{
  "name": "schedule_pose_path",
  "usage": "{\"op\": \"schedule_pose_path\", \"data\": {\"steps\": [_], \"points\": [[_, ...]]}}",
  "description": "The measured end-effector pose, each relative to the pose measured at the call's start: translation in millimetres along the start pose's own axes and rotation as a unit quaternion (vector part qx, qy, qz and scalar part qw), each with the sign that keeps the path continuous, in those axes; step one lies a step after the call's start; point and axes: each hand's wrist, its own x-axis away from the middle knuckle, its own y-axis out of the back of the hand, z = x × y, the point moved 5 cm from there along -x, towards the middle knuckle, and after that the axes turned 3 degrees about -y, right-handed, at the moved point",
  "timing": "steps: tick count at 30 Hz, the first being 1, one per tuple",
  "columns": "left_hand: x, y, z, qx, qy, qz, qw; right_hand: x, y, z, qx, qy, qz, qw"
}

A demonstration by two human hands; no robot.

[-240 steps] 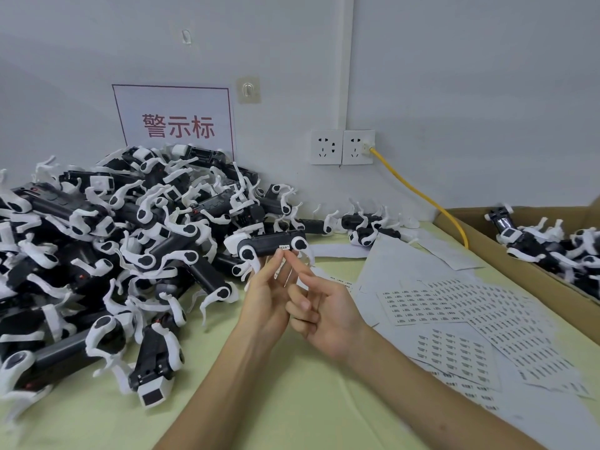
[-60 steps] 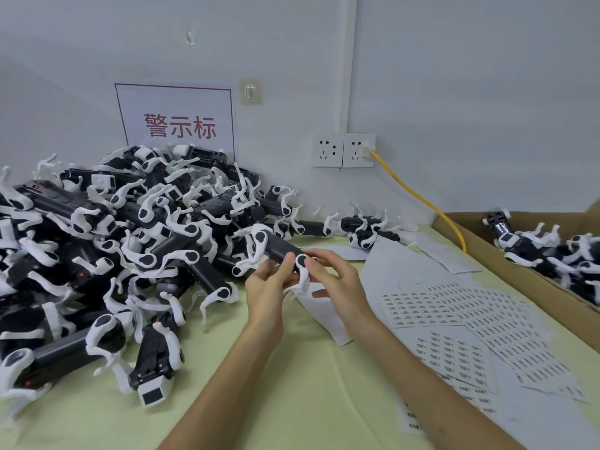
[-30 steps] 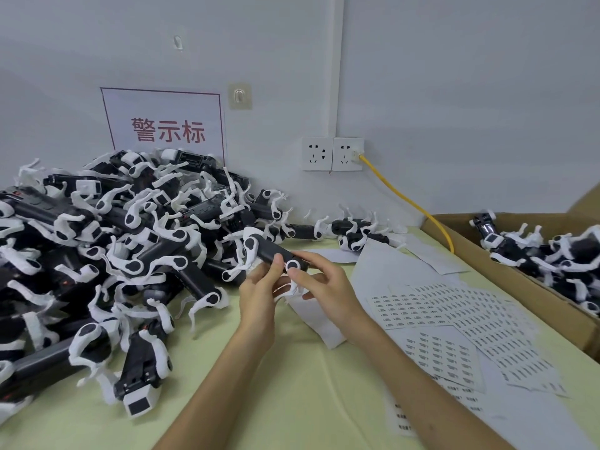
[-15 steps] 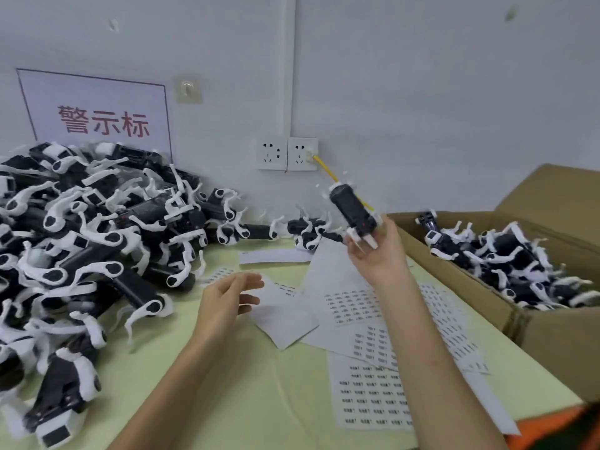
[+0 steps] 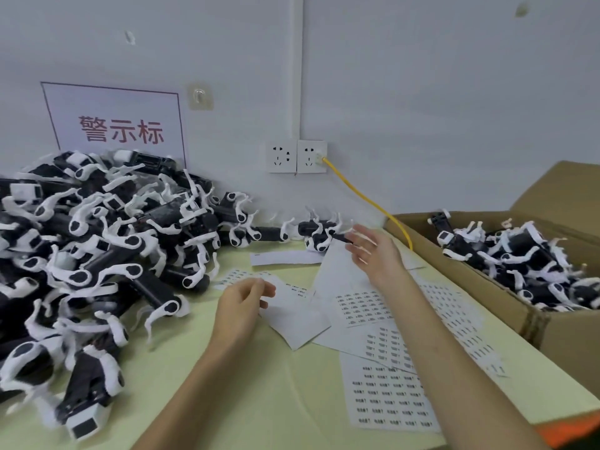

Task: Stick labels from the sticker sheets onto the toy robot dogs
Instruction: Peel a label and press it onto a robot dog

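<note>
The empty, spread right hand [image 5: 373, 253] hovers with the brown cardboard box [image 5: 568, 336] to its right — the empty, loosely curled left hand [image 5: 242, 303] poises over white paper sticker sheets [image 5: 360, 308], likely for a label.

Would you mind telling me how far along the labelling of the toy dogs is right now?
Done, seemingly: the dogs lying in the cardboard box. In hand: nothing; left hand and right hand are empty above the sticker sheets. Left: the large pile of dogs.

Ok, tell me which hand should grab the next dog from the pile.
Left, probably. The left hand hangs, seemingly empty, right beside the pile of toy robot dogs; the right hand is open farther off, nearer the cardboard box.
</note>
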Motion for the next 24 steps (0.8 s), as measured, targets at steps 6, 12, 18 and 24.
{"op": "schedule_pose_path", "data": {"steps": [6,12,18,24], "points": [[-0.7,-1.3,1.3,-0.122,-0.036,0.008,0.992,29.2,-88.7,-28.9,0.271,0.051,0.118,0.954],[2.2,-4.7,-0.1,-0.258,-0.079,0.045,0.962,47.3,-169.8,-66.2,0.494,0.162,0.229,0.823],[4.5,-13.0,3.5,-0.398,-0.106,0.096,0.906,51.5,-221.7,-111.6,0.61,0.14,0.298,0.721],[8.1,-9.5,5.4,-0.381,-0.122,0.152,0.904,44.4,-237.7,-141.0,0.601,0.158,0.199,0.758]]}}
